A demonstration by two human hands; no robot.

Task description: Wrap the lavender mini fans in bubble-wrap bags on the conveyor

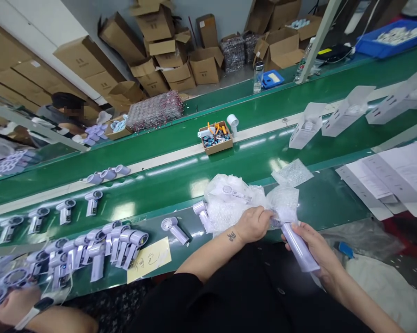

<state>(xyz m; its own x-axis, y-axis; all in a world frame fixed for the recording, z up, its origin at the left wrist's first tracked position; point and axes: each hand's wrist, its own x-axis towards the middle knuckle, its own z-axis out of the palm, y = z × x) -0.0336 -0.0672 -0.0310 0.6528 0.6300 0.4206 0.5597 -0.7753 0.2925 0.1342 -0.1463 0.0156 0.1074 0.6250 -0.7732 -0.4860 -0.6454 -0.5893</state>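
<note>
A lavender handheld fan (pixel 300 247) is in front of my body, its handle pointing down to the right and its head inside a clear bubble-wrap bag (pixel 284 203). My right hand (pixel 310 243) wraps round the handle near its upper part. My left hand (pixel 255 224) pinches the edge of the bag beside the fan head. Left of it lies a pile of bubble-wrap bags (pixel 225 203), with a fan visible in it. Another lavender fan (pixel 202 215) touches the pile's left side, and one more fan (pixel 174 230) lies farther left on the bench.
Many fans (pixel 97 254) crowd the bench at left, near a co-worker's hand (pixel 19 303). A box of small parts (pixel 218 143) and white open boxes (pixel 307 125) stand on the green conveyor (pixel 167 175). Flat white cartons (pixel 364 189) lie right. Another person sits beyond the line.
</note>
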